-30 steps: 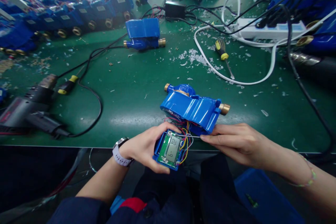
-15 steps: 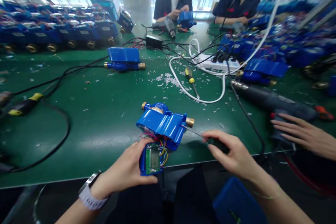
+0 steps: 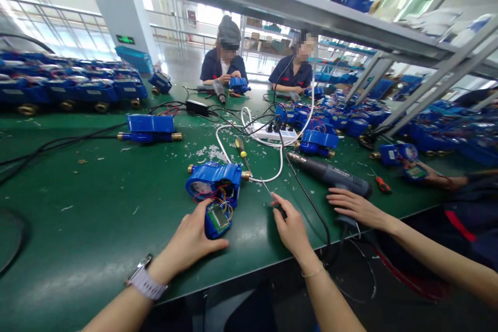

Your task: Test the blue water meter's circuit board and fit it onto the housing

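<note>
A blue water meter (image 3: 229, 170) with brass pipe ends lies on the green table in front of me, its housing open and coloured wires showing. My left hand (image 3: 189, 236) is closed around the blue display module (image 3: 218, 219), which has a green circuit board and small screen and is joined to the meter by wires. To the right, my right hand (image 3: 291, 225) grips a screwdriver by its mostly hidden handle. The thin screwdriver shaft (image 3: 266, 187) points up and left, its tip near the meter's right brass end and apart from the housing.
A co-worker's hand (image 3: 356, 208) rests on a heat gun (image 3: 330, 174) at right. A yellow-black screwdriver (image 3: 241, 149), white power strip (image 3: 274, 133) and cables lie beyond. Another blue meter (image 3: 150, 127) is at left, with rows of meters behind. A metal shelf (image 3: 233, 0) crosses overhead.
My view has lifted and swung right. The meter has turned, showing its dial and opened interior. The screwdriver tip has moved away from the housing; my left hand keeps the display module.
</note>
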A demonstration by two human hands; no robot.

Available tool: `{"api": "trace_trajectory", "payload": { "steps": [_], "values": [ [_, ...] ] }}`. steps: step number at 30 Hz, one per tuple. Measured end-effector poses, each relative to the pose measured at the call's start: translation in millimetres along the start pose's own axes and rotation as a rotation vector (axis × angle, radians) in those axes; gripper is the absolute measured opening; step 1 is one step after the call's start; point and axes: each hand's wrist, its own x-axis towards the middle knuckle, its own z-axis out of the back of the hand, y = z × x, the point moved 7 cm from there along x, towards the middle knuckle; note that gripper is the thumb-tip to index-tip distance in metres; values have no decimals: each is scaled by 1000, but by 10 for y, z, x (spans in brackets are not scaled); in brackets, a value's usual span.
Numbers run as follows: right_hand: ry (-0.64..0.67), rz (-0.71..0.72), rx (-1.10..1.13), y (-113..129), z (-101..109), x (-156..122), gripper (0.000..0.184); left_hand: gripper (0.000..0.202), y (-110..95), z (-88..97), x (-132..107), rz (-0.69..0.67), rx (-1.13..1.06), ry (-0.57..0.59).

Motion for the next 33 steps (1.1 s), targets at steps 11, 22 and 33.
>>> {"api": "trace_trajectory", "payload": {
  "steps": [11,22,33],
  "values": [
    [-155,-215,158,-341,75,-239,34,53,31,-146,135,-22,-536,-24],
    [41,-202,377,249,-481,-198,38,67,-200,-242,184,-14,-760,149],
    [-288,-127,-37,-178,598,-113,62,67,-268,-358,257,-51,-701,10]
  ]
}}
